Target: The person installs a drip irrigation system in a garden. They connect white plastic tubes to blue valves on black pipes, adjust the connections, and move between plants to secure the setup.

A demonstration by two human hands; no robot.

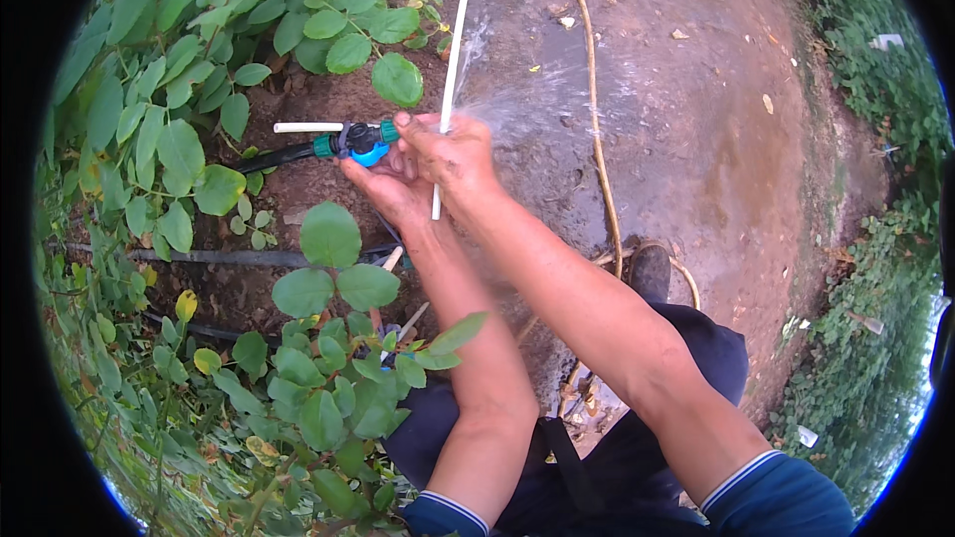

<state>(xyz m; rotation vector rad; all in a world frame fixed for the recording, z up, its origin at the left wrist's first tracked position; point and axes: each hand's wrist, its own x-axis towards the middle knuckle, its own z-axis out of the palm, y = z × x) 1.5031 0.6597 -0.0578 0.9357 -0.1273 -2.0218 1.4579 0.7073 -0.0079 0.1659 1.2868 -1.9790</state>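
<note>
A small irrigation valve (360,137) with a black body, teal end nuts and a blue part below sits at the end of a black pipe (274,157). My left hand (393,189) is closed around it from beneath. My right hand (456,154) has its thumb and fingers closed at the valve's right-hand teal nut (389,131). Water sprays out to the right from beside the right hand. A thin white rod (459,25) passes through or behind the right hand, its lower end sticking out below; how it is held is hidden.
Leafy bushes (179,149) crowd the left side, and one leafy branch (328,288) hangs near my left forearm. A tan hose (597,129) runs across wet soil (696,129) to my shoe (652,270). Another black pipe (229,257) lies under the leaves.
</note>
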